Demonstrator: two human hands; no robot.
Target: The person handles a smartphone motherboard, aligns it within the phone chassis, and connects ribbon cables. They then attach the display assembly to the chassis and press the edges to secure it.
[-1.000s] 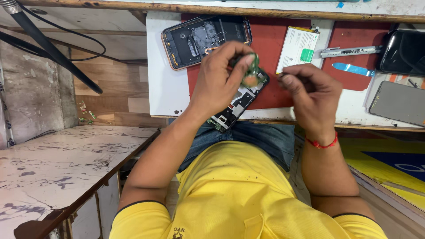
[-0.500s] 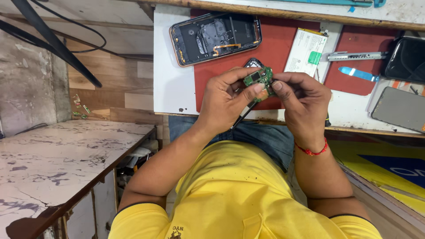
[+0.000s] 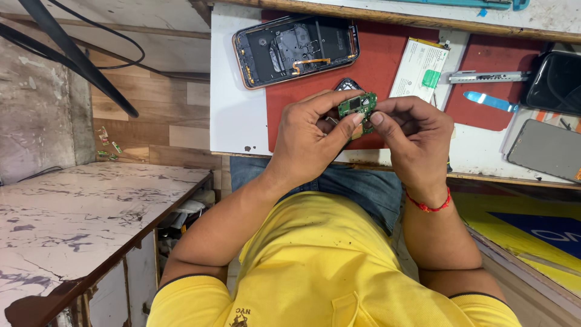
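Left hand [image 3: 308, 136] and right hand [image 3: 411, 130] pinch a green circuit board [image 3: 357, 105] (above the red mat [image 3: 375, 66]).

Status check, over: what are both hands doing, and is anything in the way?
Left hand and right hand both pinching the small green circuit board. Board held above the red mat, opened phone shell behind. Nothing blocking.

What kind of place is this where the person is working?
Probably a phone repair bench. An opened black phone shell lies on a red mat, a flat white battery pack sits beside it, and both hands hold a small green circuit board.
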